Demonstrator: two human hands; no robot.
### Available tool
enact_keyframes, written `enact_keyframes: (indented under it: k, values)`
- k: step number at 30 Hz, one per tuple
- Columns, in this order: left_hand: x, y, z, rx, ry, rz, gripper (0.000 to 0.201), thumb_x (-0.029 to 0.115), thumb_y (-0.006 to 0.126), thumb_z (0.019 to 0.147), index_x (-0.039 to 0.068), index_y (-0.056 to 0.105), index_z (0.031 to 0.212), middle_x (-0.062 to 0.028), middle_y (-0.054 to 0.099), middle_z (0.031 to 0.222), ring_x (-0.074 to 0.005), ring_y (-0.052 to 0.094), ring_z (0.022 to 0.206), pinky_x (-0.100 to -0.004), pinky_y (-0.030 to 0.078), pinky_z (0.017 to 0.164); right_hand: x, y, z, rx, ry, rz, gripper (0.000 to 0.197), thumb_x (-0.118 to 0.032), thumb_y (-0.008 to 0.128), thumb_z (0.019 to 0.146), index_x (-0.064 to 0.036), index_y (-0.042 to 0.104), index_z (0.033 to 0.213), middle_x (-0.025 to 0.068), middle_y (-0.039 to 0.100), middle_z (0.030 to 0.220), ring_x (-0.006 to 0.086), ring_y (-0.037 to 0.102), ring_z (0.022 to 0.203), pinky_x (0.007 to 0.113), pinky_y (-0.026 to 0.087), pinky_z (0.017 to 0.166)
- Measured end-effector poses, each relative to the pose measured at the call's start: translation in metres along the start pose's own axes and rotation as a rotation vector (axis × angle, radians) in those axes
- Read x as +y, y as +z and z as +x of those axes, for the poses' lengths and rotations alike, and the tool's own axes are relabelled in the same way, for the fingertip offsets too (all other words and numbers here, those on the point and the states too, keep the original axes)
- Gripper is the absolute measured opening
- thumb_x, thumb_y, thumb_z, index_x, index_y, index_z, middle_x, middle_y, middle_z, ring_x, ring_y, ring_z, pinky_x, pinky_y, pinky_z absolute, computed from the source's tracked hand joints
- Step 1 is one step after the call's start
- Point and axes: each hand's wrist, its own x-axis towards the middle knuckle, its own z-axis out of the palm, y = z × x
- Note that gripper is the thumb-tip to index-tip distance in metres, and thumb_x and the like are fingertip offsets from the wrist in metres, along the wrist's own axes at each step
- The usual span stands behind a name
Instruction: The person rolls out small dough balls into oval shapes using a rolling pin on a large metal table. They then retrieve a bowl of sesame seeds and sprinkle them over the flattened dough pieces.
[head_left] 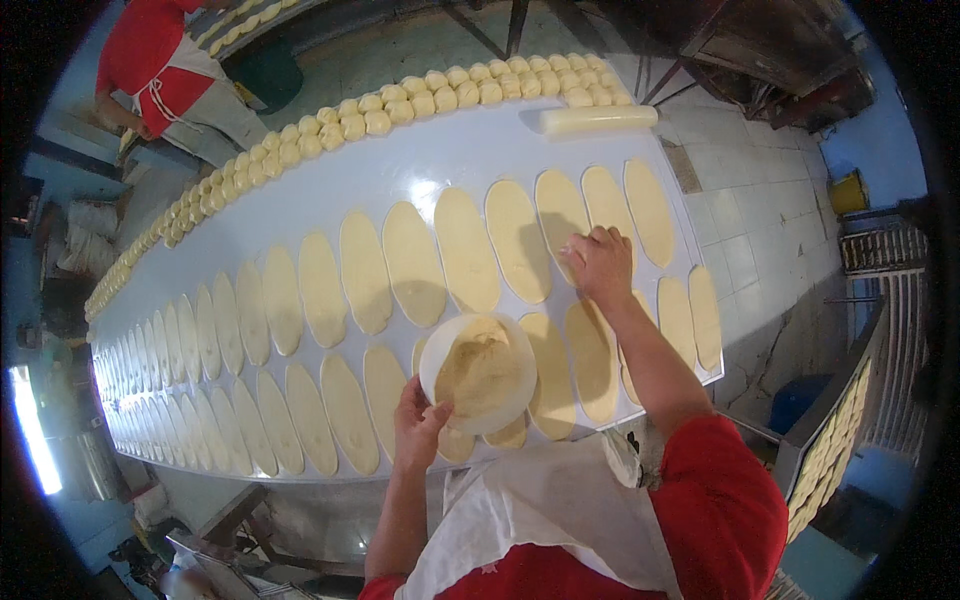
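Observation:
My left hand (pixel 413 425) grips the near left rim of a round white bowl (pixel 527 345), held above the near row of dough. Inside the bowl lies a tan, powdery filling (pixel 480 375), heaped unevenly against its sides. My right hand (pixel 602 262) hovers over the far row with its fingers drawn together; whatever they hold is too small to make out. Beneath it are flat oval dough sheets (pixel 562 210), pale yellow and laid side by side. A second row of dough ovals (pixel 348 415) runs along the near edge, partly covered by the bowl.
Round dough balls (pixel 400 105) line the far edge of the long white table (pixel 430 150). A thick pale cylinder (pixel 600 119) lies at the far right corner. Right of the table stands a rack with a tray of dough pieces (pixel 830 450). Another person (pixel 170 80) stands at the far left.

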Motion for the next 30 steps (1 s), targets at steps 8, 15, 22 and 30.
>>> enact_keyframes:
  k: [8, 15, 22, 30]
  values:
    - [0.01, 0.05, 0.033, -0.095, 0.016, 0.128, 0.064, 0.018, 0.075, 0.081, -0.005, 0.053, 0.137, -0.0102, 0.067, 0.115, -0.0198, 0.063, 0.106, -0.0344, 0.05, 0.094, -0.067, -0.037, -0.085, -0.057, -0.534, 0.267, 0.023, -0.027, 0.075, 0.08, -0.0074, 0.075, 0.091, 0.0044, 0.065, 0.09, 0.028, 0.06, 0.096, 0.044, 0.049, 0.085]
    - [0.014, 0.09, 0.014, -0.109, -0.03, -0.054, 0.069, 0.018, 0.073, 0.081, -0.006, 0.049, 0.141, -0.0118, 0.065, 0.119, -0.0192, 0.062, 0.106, -0.0351, 0.05, 0.094, -0.047, -0.064, -0.085, -0.33, -0.651, 0.163, 0.02, -0.027, 0.073, 0.083, -0.0084, 0.076, 0.091, 0.0053, 0.066, 0.093, 0.0282, 0.06, 0.102, 0.045, 0.049, 0.088]
    - [-0.009, 0.137, -0.022, 0.051, -0.029, -0.131, 0.061, 0.011, 0.064, 0.087, -0.007, 0.046, 0.142, -0.0136, 0.061, 0.13, -0.0209, 0.059, 0.119, -0.0357, 0.047, 0.101, 0.073, -0.06, -0.046, 0.015, -0.355, 0.489, 0.009, -0.026, 0.072, 0.082, -0.0217, 0.078, 0.087, 0.0031, 0.067, 0.089, 0.0266, 0.062, 0.091, 0.045, 0.05, 0.081]
    - [-0.038, 0.183, -0.066, 0.239, 0.001, -0.269, 0.057, 0.012, 0.059, 0.091, -0.007, 0.045, 0.143, -0.0162, 0.059, 0.136, -0.0245, 0.06, 0.125, -0.04, 0.05, 0.104, 0.157, 0.012, 0.007, 0.052, -0.403, 0.211, 0.008, -0.027, 0.075, 0.083, -0.0219, 0.08, 0.087, 0.0012, 0.062, 0.083, 0.0226, 0.058, 0.09, 0.04, 0.047, 0.082]
